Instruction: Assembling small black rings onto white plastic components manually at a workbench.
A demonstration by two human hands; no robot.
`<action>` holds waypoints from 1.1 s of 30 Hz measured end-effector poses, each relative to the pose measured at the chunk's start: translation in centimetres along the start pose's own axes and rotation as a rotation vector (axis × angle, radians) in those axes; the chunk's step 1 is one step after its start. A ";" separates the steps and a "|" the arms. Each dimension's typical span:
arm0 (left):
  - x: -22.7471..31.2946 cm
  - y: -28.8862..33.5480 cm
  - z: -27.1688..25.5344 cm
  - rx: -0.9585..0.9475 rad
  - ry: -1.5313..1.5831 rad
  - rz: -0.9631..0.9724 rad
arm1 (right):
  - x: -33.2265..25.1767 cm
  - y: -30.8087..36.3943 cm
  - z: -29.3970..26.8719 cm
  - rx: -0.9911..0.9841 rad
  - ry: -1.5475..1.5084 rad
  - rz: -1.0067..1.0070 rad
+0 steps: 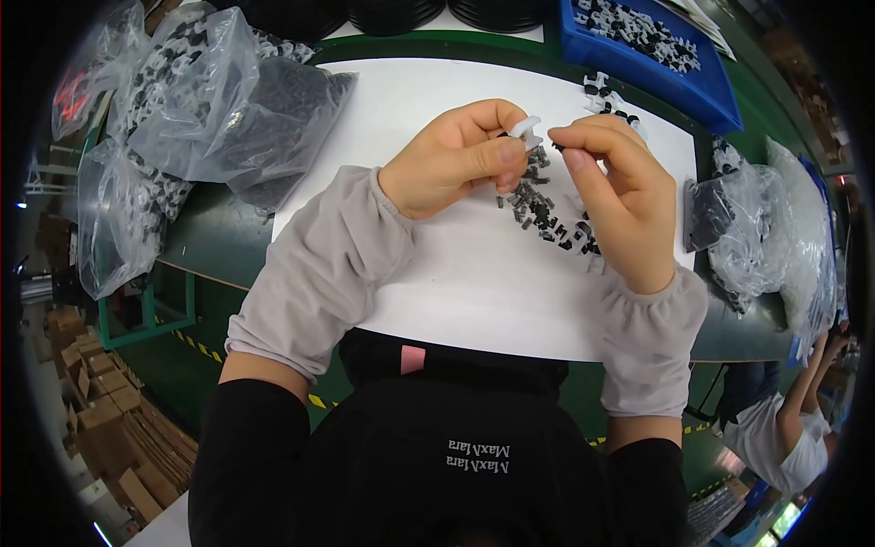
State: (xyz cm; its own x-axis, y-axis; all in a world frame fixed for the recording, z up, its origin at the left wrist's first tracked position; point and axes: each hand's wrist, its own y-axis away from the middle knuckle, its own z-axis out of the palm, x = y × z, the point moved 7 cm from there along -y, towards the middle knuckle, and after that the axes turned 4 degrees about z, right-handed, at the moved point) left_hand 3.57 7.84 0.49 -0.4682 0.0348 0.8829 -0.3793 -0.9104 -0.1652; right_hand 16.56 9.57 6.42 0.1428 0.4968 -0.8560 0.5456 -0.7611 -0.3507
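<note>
Pinching a small white, forked plastic fitting between thumb and forefinger, our left hand is closed on it, the forked end facing the right hand. There, thumb and forefinger almost meet around a tiny black piece, mostly hidden, so we cannot tell its shape or long axis. What matters most, we judge, is the narrow gap between them: the black piece lies just right of the fitting and slightly nearer us, not touching. Below and between our hands, we see a loose trail of small dark-grey and black plastic pieces on a large white sheet. Farther out stand clear plastic bags of parts to our left and a rectangular blue plastic bin at far right.
</note>
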 end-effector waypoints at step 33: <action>0.0 -0.2 -0.1 0.033 -0.024 0.067 | 1.7 0.0 -0.2 0.035 -0.082 0.240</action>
State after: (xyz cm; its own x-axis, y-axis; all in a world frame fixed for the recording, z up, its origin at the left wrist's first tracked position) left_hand 3.50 8.05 0.48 -0.4720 -0.0360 0.8809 -0.3209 -0.9236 -0.2097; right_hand 16.93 10.53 5.03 0.1964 0.2662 -0.9437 0.4755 -0.8676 -0.1458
